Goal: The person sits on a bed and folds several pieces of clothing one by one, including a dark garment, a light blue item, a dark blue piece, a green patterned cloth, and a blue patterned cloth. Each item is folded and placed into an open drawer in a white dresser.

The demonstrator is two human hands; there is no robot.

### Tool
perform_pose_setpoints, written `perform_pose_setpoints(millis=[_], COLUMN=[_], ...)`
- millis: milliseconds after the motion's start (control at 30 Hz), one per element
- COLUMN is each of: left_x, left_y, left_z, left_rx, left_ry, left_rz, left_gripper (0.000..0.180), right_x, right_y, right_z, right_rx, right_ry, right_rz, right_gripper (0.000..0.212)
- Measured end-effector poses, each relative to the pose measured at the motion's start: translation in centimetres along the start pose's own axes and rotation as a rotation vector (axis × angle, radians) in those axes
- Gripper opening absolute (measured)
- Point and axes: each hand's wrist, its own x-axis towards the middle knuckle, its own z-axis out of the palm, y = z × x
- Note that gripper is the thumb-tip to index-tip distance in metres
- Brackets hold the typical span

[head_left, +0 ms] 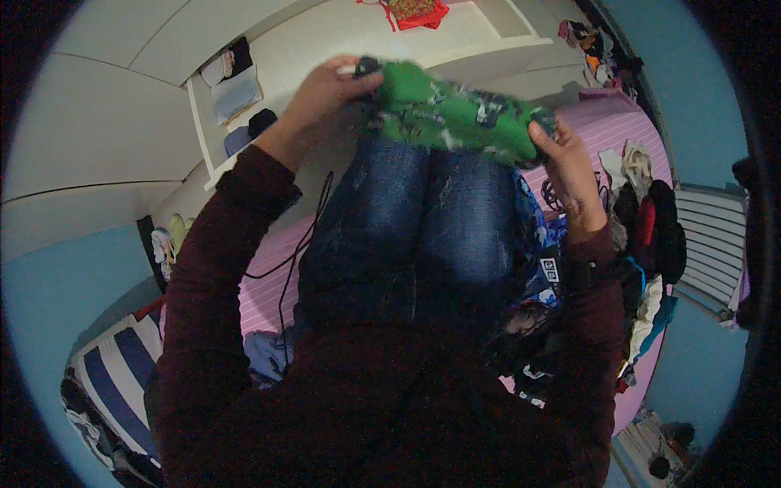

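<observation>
Green cloth [455, 110] held up across the seated person's knees, near the front edge of an open drawer. Bright leaf-green ground, broken by dark patches and whitish flecks; a darker bunch at each end. Stretched wide into a soft, slightly sagging band, lower at the right. Looks thin and pliable, wrinkled along its length; blurred, so from here I cannot make out the weave or the kind of garment.

Left hand [329, 85]: fingers pinched shut on the dark upper corner. Right hand [569, 167]: thumb and fingers gripping the opposite end, thumb on top.

Beneath the cloth, jeans [407, 211]: faded blue denim, pale at the thighs, scuffed in fine streaks. Sleeves [224, 236] dark maroon, matte.

Drawer [325, 49]: smooth, cream-coloured, straight-walled; a red pouch [419, 12] at its far side, a flat pale-blue folded piece [236, 93] to the left.

Bedspread [647, 146] pink, finely striped. On it, right side, a loose heap of clothes [647, 224], limp and crumpled. Left, a thin black cord [318, 207], curving.
</observation>
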Motion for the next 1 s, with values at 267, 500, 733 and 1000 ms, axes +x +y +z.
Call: perform_pose_setpoints(millis=[267, 500, 733, 1000], left_x=[-2.8, -7.8, -4.7, -5.4], left_y=[-2.7, -9.3, -10.0, -12.5], left_z=[-0.8, -0.2, 1.8, 1.9], left_rx=[0.226, 0.443, 0.496, 0.205], left_ry=[-0.058, -0.194, 0.046, 0.163], left_rz=[0.225, -0.132, -0.037, 0.089], left_gripper=[0.067, 0.048, 0.045, 0.051], right_x=[-2.7, -7.9, -4.9, -5.0], right_y=[0.7, 7.8, 9.6, 11.2], right_z=[-0.1, 0.2, 0.8, 1.2], right_rx=[-0.372, -0.376, -0.799, -0.845], right_ry=[0.041, 0.065, 0.224, 0.435], right_rz=[-0.141, 0.157, -0.035, -0.152], right_gripper=[0.061, 0.055, 0.040, 0.034])
